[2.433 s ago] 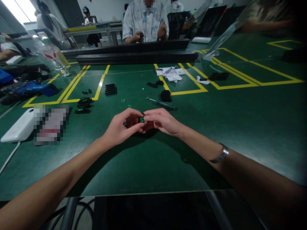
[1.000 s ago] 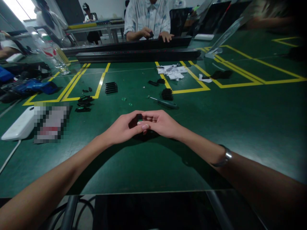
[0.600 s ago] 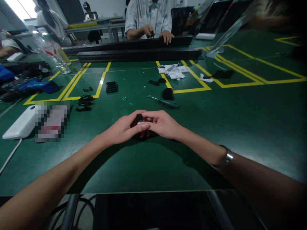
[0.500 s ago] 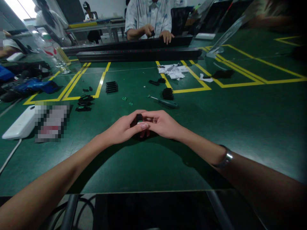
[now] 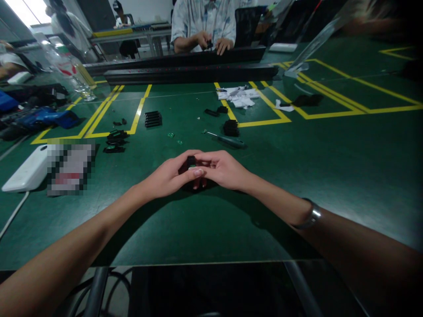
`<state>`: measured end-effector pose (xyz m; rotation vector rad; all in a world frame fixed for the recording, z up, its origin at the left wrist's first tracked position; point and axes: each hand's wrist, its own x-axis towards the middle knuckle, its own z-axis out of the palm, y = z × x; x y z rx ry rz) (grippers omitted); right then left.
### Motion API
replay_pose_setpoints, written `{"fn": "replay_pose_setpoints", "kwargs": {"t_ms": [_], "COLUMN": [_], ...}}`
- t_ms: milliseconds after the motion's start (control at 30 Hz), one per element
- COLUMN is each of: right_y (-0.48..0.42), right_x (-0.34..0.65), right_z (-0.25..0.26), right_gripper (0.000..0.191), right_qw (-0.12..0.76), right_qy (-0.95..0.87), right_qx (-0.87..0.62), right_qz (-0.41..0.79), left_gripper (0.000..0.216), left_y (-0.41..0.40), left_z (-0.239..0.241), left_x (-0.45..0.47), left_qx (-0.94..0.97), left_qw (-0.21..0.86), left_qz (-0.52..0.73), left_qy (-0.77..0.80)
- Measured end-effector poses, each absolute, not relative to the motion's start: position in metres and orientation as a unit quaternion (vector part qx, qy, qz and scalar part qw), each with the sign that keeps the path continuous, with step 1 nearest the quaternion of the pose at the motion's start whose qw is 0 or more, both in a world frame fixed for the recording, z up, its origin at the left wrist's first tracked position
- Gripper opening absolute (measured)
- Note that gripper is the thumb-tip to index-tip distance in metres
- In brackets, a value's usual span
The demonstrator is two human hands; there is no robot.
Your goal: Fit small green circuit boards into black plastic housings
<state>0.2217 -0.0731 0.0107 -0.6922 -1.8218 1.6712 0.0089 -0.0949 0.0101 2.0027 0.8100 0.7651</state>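
Just above the green table [image 5: 205,229], my left hand [image 5: 168,176] and my right hand [image 5: 228,171] meet with their fingertips together. Between them they grip a small black plastic part [image 5: 191,161] with a bit of green showing at its lower edge. Most of the part is hidden by the fingers and thumbs. Beyond the hands lie a screwdriver [image 5: 228,140] with a dark green handle, a stack of black parts [image 5: 231,127] and two small green circuit boards [image 5: 171,134].
Left are more black parts [image 5: 114,149], a white power bank [image 5: 26,169] with a cable, and a blurred-out flat object [image 5: 71,171]. A row of black pieces [image 5: 152,119], crumpled paper [image 5: 238,96], a long black bar [image 5: 191,75] and a bottle [image 5: 74,72] lie farther off. A co-worker sits opposite.
My hands keep almost the same grip on the black part. The view has shifted very slightly. Across the table, the co-worker's hand on the bar has drawn in toward their other hand.
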Motion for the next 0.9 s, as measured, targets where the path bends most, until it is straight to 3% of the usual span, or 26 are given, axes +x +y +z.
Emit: {"fn": "replay_pose_setpoints", "kwargs": {"t_ms": [900], "right_y": [-0.0728], "right_x": [0.2215], "right_z": [0.0101], "right_gripper": [0.028], "right_qw": [0.285], "right_qy": [-0.679], "right_qx": [-0.247], "right_qz": [0.63], "left_gripper": [0.044], "left_y": [-0.0947], "left_z": [0.0087], "left_x": [0.0089], "left_qx": [0.8], "left_qw": [0.394], "left_qz": [0.316], "left_qy": [0.323]}}
